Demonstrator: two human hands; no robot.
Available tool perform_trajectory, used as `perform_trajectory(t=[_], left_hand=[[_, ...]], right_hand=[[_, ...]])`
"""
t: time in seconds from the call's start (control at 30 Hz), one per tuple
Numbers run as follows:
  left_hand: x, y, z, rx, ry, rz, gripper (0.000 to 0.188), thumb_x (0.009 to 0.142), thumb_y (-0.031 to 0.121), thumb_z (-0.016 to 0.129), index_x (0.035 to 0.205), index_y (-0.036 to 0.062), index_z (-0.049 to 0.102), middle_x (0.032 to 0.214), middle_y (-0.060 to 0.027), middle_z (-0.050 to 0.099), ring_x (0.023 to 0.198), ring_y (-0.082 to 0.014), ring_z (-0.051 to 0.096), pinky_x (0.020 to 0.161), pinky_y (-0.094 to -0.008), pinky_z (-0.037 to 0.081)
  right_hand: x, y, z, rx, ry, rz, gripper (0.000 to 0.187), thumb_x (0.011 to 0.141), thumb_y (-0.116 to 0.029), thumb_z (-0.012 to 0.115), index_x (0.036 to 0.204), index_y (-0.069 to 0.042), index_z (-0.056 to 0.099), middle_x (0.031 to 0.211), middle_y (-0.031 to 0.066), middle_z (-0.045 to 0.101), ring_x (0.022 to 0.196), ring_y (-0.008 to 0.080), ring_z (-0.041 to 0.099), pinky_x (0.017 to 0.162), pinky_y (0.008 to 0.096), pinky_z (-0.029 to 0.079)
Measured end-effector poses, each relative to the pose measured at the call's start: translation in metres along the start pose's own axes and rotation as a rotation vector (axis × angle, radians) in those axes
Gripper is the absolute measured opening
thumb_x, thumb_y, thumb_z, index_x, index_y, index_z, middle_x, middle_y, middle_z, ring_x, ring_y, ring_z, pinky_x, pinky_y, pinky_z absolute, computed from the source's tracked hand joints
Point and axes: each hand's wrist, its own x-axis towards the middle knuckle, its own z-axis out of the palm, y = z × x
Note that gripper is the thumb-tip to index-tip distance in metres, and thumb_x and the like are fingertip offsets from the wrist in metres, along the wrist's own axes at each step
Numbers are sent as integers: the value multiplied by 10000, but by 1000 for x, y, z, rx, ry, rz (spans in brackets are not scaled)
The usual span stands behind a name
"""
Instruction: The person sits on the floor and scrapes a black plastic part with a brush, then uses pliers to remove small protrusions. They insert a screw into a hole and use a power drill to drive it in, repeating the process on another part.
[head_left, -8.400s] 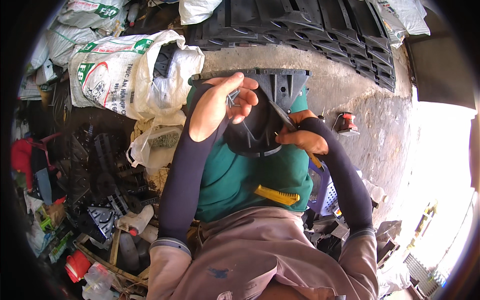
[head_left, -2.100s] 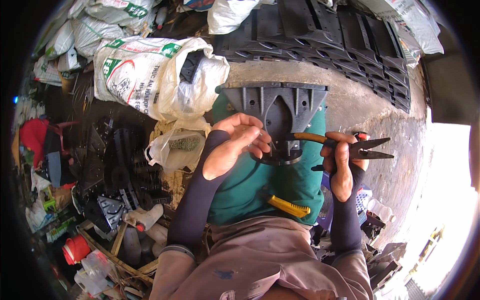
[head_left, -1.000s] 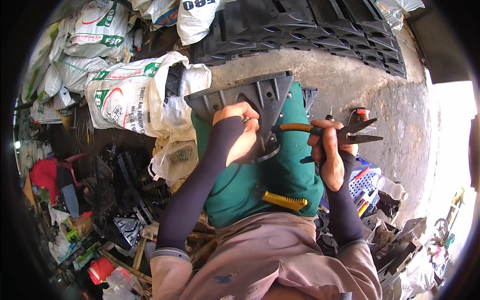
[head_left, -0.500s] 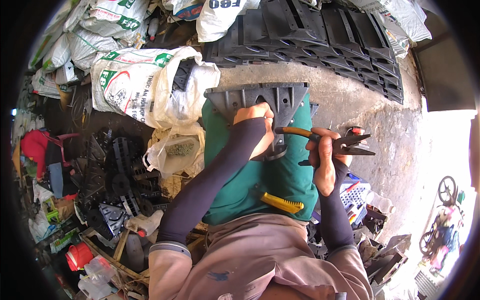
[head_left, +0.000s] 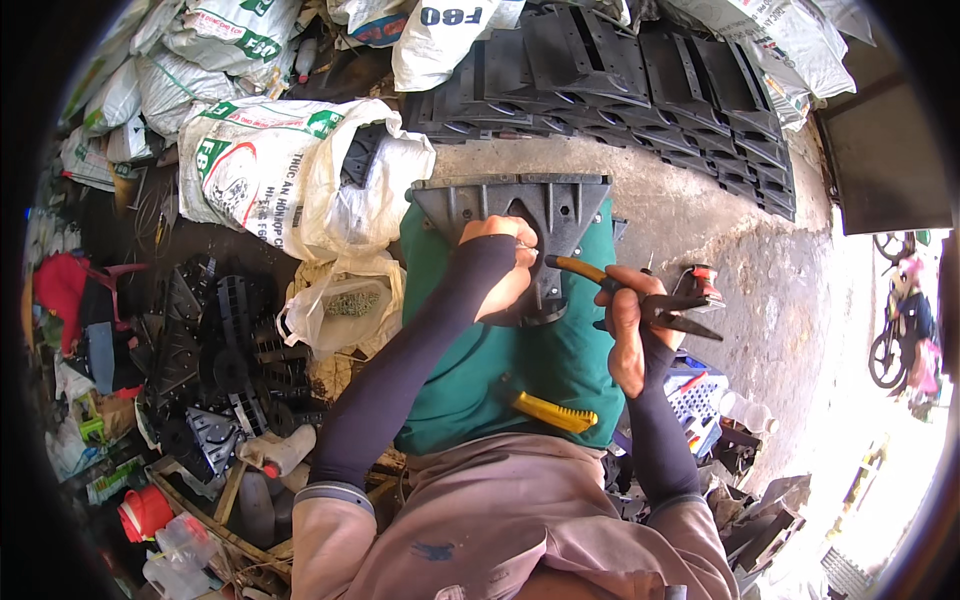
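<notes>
A black ribbed plastic bracket (head_left: 565,215) lies across my thighs, its wide edge away from me. My left hand (head_left: 505,270) rests on its middle with the fingers pinched together; what they hold, if anything, is too small to make out. In my right hand (head_left: 630,315), just right of the bracket, is a pair of pliers (head_left: 680,315). One yellow-and-black handle points toward the bracket, and the dark jaws point right, slightly apart. On my lap lies a yellow utility knife (head_left: 555,411), nearer to my body.
Stacked black plastic brackets (head_left: 590,70) line the far side. At left are a white woven sack (head_left: 250,180), an opened bag of small pieces (head_left: 350,305) and piled black parts (head_left: 230,340). A blue-and-white basket (head_left: 695,400) and a red-topped object (head_left: 703,282) sit at right.
The pliers have tilted, their jaws dipping a little toward me. My left hand stays on the bracket, its fingers shifting slightly. The whole view has shifted a little; a motorbike outside at right has moved farther away.
</notes>
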Motion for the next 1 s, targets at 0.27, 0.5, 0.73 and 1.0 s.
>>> perform_trajectory(t=[0.27, 0.5, 0.73, 1.0], left_hand=[[-17, -9, -11, -260, 152, -82, 163, 875, 83, 570, 964, 8, 684, 766, -55, 671, 664, -81, 592, 615, -244, 462], [-25, -19, 11, 280, 397, 286, 185, 798, 99, 647, 976, 56, 665, 825, -105, 622, 726, -310, 630, 600, -392, 486], [-16, -20, 8, 152, 433, 390, 105, 804, 74, 637, 903, 39, 641, 752, -99, 604, 699, -263, 634, 584, -350, 492], [-57, -41, -51, -1007, 79, -234, 281, 902, 62, 441, 1124, -55, 568, 914, -92, 602, 722, -152, 579, 615, -259, 443]], right_hand=[[-1, -21, 3, -152, -19, -467, 266, 802, -58, 692, 1062, -30, 640, 762, 100, 653, 627, 241, 649, 585, 310, 506], [11, -27, 16, -347, 20, -441, 264, 791, -58, 665, 1053, -44, 639, 753, 102, 645, 641, 244, 652, 563, 316, 498], [12, -31, 20, -548, -127, -434, 257, 781, -76, 715, 1025, -41, 645, 713, 102, 612, 603, 262, 625, 552, 328, 482], [13, -33, 23, -462, -73, -583, 269, 776, -54, 708, 1034, -16, 642, 733, 146, 641, 609, 268, 644, 554, 318, 499]])
